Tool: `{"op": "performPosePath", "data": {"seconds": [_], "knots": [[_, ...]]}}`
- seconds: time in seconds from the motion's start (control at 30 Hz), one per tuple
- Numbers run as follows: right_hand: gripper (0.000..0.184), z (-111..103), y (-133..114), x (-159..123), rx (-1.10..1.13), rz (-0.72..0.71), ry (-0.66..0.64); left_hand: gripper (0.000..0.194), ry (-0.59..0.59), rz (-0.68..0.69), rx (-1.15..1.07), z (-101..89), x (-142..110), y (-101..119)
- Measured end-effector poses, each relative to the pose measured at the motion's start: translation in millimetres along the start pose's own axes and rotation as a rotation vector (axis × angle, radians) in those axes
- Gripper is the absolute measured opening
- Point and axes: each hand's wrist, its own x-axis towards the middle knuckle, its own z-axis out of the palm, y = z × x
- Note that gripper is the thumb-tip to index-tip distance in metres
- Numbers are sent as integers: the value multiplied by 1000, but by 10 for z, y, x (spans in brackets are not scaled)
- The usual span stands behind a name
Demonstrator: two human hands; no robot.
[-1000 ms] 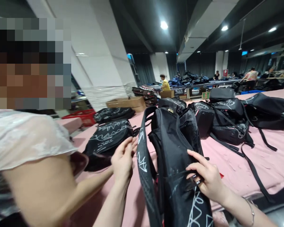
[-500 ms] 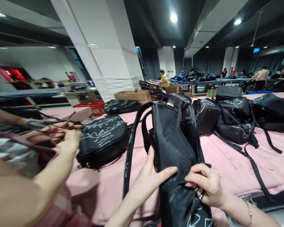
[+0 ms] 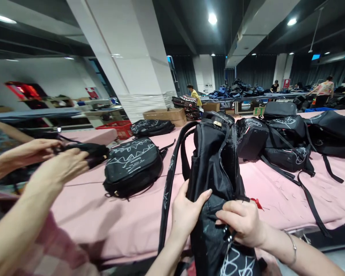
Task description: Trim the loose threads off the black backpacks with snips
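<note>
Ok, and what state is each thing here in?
Black backpack: on end, gaping open
Left hand: gripping the backpack
Right hand: curled around a metal tool, partly hidden
White-patterned backpack: lying flat
Pink cloth: wrinkled, strewn with threads
Ceiling light: lit

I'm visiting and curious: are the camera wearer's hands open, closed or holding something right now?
Left hand: closed on the side of the black backpack.
Right hand: curled closed against the backpack, apparently around a dark tool, mostly hidden.
</note>
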Motion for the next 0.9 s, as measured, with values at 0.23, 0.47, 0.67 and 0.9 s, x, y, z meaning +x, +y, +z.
{"op": "performPosePath", "data": {"seconds": [0.23, 0.47, 0.67, 0.9], "knots": [[8, -195, 25, 45, -62, -220, -28, 40, 122, 69, -123, 171, -51, 92], [7, -322, 149, 0, -103, -249, -71, 42, 291, 211, -152, 507, 129, -49], [18, -19, 296, -431, -129, 128, -207, 52, 168, 177, 17, 655, 309, -457], [23, 356, 359, -866, -200, 305, 25, 64, -48, 58, 68, 655, 305, -642]]}}
